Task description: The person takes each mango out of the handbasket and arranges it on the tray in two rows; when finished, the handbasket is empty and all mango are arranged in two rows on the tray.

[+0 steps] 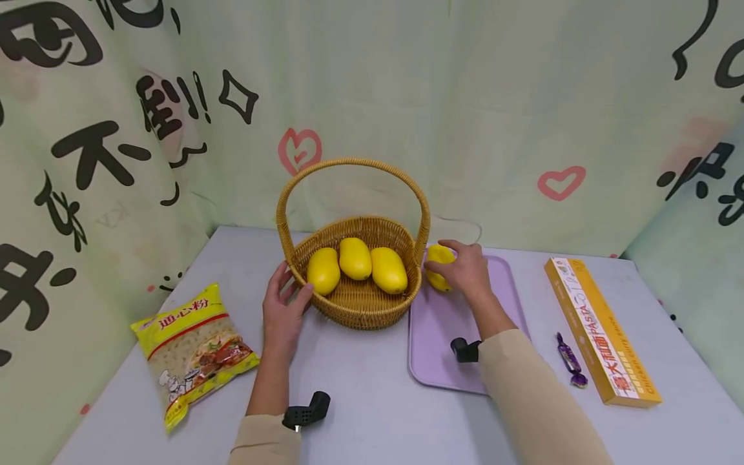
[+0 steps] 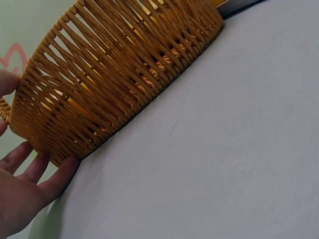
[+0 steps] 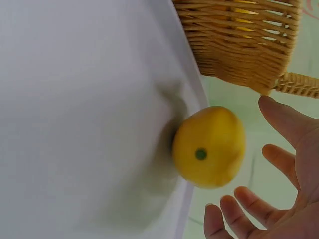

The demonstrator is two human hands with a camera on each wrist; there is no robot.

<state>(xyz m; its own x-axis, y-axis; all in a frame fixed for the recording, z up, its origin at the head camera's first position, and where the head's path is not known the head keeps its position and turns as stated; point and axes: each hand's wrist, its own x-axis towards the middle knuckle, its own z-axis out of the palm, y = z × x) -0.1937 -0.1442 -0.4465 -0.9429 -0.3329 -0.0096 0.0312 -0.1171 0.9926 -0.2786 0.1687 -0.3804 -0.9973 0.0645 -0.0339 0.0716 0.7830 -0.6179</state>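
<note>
A brown wicker basket with a tall hoop handle holds three yellow mangoes. My left hand grips its left side, the thumb at the rim and the fingers against the outer weave; the left wrist view shows those fingers low on the wall. Another mango lies on the far left part of a purple tray, beside the basket. Around it my right hand reaches with thumb and fingers spread. In the right wrist view, a gap shows between the fingers and the mango.
A yellow bag of pasta lies to the left. On the right are a long orange pasta box and a purple-wrapped candy. A printed curtain hangs behind the white table.
</note>
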